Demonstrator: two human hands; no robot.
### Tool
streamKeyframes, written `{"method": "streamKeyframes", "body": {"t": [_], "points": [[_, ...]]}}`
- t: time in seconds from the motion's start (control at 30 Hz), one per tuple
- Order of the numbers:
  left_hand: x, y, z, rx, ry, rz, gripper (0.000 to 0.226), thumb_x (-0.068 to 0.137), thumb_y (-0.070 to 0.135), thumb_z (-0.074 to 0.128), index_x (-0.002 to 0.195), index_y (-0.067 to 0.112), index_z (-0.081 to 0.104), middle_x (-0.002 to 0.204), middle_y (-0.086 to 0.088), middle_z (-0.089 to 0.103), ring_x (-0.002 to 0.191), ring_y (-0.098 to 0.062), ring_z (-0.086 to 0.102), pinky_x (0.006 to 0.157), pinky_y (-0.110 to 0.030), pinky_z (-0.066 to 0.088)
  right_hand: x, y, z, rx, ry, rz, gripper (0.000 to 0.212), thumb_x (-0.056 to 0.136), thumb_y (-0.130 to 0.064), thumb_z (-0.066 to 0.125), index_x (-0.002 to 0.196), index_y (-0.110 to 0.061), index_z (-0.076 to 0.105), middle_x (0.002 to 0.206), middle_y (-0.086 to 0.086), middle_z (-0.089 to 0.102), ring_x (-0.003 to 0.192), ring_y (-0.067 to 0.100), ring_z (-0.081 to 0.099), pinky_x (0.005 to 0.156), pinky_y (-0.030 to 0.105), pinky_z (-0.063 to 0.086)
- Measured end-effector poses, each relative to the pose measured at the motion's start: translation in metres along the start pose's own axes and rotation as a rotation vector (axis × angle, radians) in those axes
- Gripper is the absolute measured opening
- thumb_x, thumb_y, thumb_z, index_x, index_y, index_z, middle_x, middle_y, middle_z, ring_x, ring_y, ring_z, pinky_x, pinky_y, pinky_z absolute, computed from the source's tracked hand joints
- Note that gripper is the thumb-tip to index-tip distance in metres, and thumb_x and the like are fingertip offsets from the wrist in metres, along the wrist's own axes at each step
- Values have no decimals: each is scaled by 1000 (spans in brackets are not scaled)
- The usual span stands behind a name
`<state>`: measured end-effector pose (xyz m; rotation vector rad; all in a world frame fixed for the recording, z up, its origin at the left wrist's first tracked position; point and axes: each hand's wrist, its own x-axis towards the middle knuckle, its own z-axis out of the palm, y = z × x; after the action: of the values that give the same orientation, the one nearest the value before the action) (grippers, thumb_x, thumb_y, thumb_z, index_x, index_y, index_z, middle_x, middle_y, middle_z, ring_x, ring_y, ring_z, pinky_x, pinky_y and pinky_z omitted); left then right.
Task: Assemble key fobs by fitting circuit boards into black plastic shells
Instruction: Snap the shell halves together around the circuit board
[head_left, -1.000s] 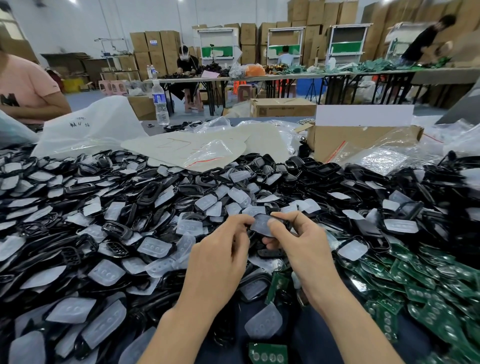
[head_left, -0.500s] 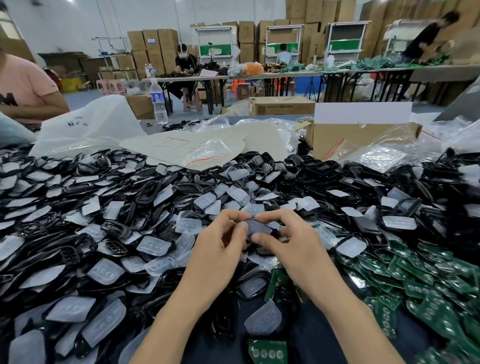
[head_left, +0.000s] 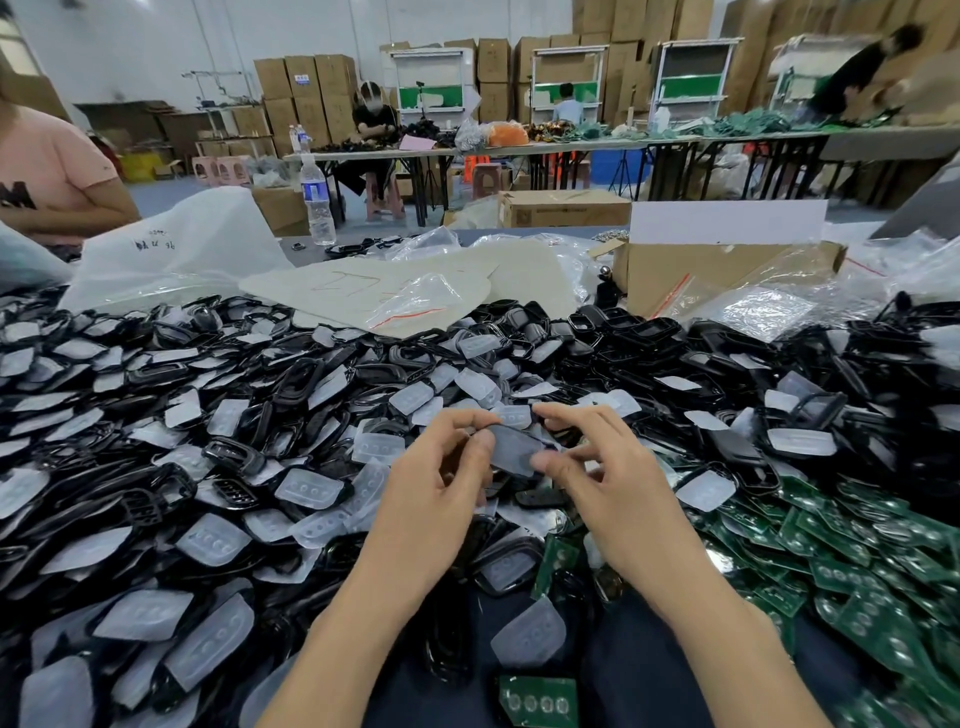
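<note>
I hold one black key fob shell (head_left: 514, 451) with a translucent pad in it, just above the heap at the table's centre. My left hand (head_left: 441, 488) pinches its left end between thumb and forefinger. My right hand (head_left: 602, 478) pinches its right end with the thumb under it; the other fingers are spread above. A wide heap of black shells (head_left: 218, 415) and clear rubber button pads (head_left: 213, 540) covers the table. Green circuit boards (head_left: 852, 561) lie piled at the right, and one green board (head_left: 537, 699) lies close to me.
A cardboard box (head_left: 727, 270) and plastic bags (head_left: 171, 249) stand behind the heap, with a water bottle (head_left: 318, 202) further back. A person in a pink shirt (head_left: 47, 176) sits at the far left. Other people work at distant tables (head_left: 571, 140).
My hands have lifted slightly and turned the shell, so its flat face now shows between my fingers. My right fingers have spread open above it.
</note>
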<state>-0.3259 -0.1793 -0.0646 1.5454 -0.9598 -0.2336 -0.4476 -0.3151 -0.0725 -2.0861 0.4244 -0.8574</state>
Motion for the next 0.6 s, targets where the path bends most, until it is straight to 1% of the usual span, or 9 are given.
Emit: {"method": "streamKeyframes", "body": {"t": [0.07,0.1,0.13,0.2,0.27,0.37,0.4,0.5,0.6], "points": [[1,0,-1,-7,42,16,17,101,31,53,101,45,62,73,11,64,63,-7,58,57,-30,49,-2,-5,2,204,33,81,23,98,-48,57,120,-52,61,107,-20,65,87,5,68,73,17,53],[1,1,-1,-4,56,22,15,100,32,53,101,45,61,73,9,63,62,-9,58,57,-36,50,-2,-8,3,295,45,121,23,96,-52,53,117,-49,65,103,-16,69,84,10,70,70,22,56],[1,1,-1,1,66,27,15,101,33,53,102,45,61,73,8,63,62,-9,58,58,-38,50,-2,-11,5,372,48,154,26,95,-54,51,114,-47,67,101,-13,71,83,13,72,68,25,58],[1,1,-1,9,76,31,15,101,32,54,101,45,61,74,10,64,62,-8,59,58,-33,51,-2,-16,9,507,35,197,28,94,-52,51,108,-41,72,102,-10,73,81,16,74,63,26,57],[1,1,0,6,84,30,14,101,32,54,101,44,61,75,10,65,63,-7,60,59,-27,51,0,-19,12,622,10,238,27,92,-48,55,105,-36,75,100,-3,75,79,17,73,61,24,56],[0,2,3,5,78,39,14,102,28,54,103,41,61,74,12,65,63,-6,60,59,-26,51,1,-18,16,694,-7,271,22,87,-41,65,103,-31,77,95,2,75,78,19,73,64,25,57],[-1,2,4,2,68,41,14,102,27,54,104,40,61,74,11,65,63,-7,60,59,-28,52,1,-18,17,702,-7,273,21,86,-38,68,102,-29,77,92,3,75,77,19,72,65,26,57],[-4,4,8,-2,31,27,14,102,26,55,104,38,59,73,9,65,61,-11,57,63,-45,52,1,-14,21,711,-8,290,17,88,-30,73,102,-24,78,85,7,75,72,20,67,67,28,57],[-4,6,10,0,24,13,8,99,33,60,101,40,58,79,6,68,70,-16,62,69,-51,54,1,-12,22,716,-14,292,12,92,-23,73,103,-22,78,85,11,75,71,22,64,62,25,54]]}}
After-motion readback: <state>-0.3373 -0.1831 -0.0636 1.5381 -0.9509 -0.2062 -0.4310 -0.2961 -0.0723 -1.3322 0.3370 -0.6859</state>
